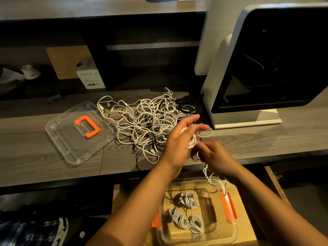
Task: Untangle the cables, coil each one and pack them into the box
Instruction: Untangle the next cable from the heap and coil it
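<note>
One coil (192,142) wraps left hand (178,141), right hand (213,157) pinching, above desk edge (62,174).

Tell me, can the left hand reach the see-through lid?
Probably yes. The clear plastic lid with the orange handle lies uncovered on the grey wooden desk, past the low tangle of white cables. But the left hand carries a white cable coil.

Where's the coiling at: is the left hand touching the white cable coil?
Touching. The head view shows the white cable coil looped around the fingers of the left hand.
</note>
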### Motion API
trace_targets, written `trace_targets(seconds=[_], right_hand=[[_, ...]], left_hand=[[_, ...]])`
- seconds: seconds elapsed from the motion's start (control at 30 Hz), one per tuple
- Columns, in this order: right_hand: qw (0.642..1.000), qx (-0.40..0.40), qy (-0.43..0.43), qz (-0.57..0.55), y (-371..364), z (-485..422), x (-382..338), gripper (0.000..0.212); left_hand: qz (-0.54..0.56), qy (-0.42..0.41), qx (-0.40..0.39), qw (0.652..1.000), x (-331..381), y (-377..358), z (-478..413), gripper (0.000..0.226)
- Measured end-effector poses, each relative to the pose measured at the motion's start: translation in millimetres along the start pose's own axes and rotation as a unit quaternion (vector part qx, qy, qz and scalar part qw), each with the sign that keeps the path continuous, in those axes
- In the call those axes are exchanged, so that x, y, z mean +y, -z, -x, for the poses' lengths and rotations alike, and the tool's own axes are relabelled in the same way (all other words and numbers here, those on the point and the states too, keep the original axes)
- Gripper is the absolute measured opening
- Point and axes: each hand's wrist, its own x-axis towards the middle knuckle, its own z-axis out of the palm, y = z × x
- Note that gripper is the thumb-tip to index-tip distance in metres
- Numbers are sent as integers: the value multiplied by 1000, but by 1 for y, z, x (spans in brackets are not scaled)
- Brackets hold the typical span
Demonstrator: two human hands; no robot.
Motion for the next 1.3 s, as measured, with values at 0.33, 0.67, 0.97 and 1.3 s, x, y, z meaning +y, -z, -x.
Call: trace_targets(seconds=[0.33,0.67,0.97,1.3], right_hand=[[964,-130,37,229,3,6,-29,17],[931,5,31,363,34,2,-14,16],[934,48,-11,354,37,-9,22,22],[948,-157,-3,276,-24,12,11,20]], left_hand=[[-569,-162,120,798,-9,29,-30,31],[-734,22,-76,674,-14,40,-6,63],[-266,118,-132,948,0,30,-2,37],[-420,-173,158,877,12,18,-36,18]])
